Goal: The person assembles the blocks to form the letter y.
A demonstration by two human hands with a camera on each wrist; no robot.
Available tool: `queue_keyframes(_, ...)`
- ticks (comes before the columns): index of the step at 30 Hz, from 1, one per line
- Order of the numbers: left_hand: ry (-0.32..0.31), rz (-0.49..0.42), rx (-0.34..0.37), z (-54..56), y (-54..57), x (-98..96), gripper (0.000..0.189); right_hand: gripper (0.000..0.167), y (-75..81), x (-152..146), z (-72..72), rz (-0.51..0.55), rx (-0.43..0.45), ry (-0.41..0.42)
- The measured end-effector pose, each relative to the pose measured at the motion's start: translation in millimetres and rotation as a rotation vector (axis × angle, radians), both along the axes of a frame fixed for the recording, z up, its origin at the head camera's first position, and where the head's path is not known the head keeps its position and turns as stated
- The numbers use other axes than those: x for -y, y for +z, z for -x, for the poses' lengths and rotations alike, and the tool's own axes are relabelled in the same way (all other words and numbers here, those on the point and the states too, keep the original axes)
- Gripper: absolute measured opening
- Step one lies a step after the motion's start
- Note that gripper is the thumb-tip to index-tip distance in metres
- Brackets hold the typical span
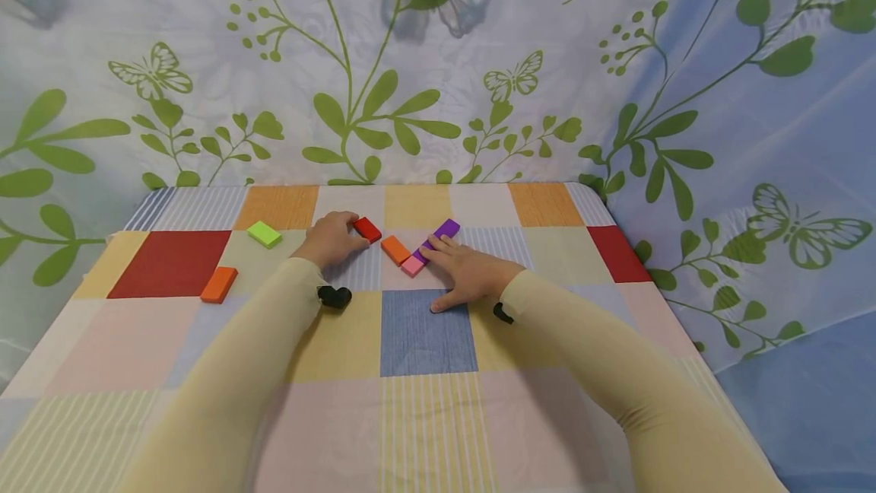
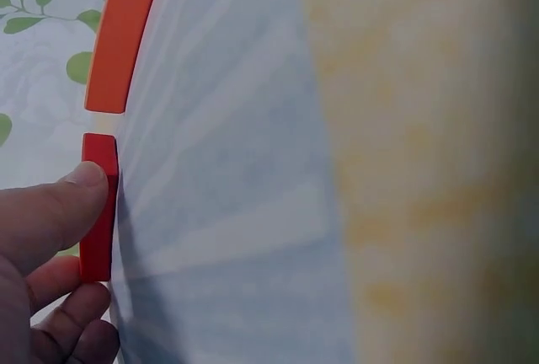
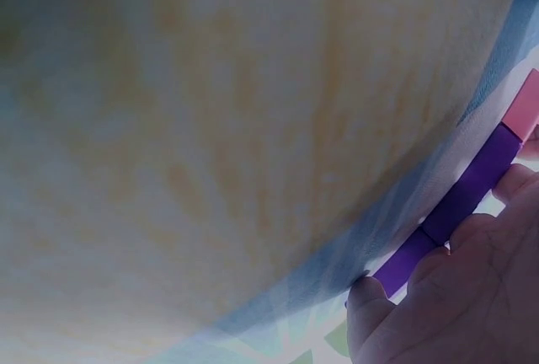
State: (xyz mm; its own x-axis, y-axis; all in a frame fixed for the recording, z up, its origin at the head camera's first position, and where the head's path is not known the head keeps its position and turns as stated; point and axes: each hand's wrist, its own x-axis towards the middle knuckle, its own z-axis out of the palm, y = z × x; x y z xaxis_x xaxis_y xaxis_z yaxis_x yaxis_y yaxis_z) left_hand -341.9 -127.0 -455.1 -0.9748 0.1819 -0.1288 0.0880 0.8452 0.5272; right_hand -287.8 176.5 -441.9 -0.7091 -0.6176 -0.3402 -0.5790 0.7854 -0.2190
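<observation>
My left hand (image 1: 331, 238) pinches a red block (image 1: 367, 230) between thumb and fingers, low over the patchwork cloth; the thumb lies along its side in the left wrist view. Just right of the red block lies an orange block (image 1: 395, 249). Its near end comes close to a pink block (image 1: 412, 265). From the pink block, a slanting row continues with two purple blocks (image 3: 474, 183) set end to end. With fingers extended and thumb spread, my right hand (image 1: 472, 272) rests against this row and partly covers the purple blocks in the head view.
A lime green block (image 1: 264, 234) lies to the left of my left hand. Nearer on the left is another orange block (image 1: 219, 284). A leaf-patterned curtain (image 1: 424, 128) hangs behind the table, which a patchwork cloth (image 1: 427, 333) covers.
</observation>
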Motion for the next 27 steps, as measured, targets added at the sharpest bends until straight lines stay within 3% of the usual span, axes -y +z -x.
queue_keyframes(12,0.003,0.0,0.024,0.0,5.5,-9.8,0.065,0.116,-2.2,0.1,2.7,-0.006,-0.001,0.001)
queue_keyframes(27,-0.003,0.006,0.0,1.6,-3.0,-14.6,0.065,0.117,-8.9,-0.8,1.8,-0.01,-0.015,0.003)
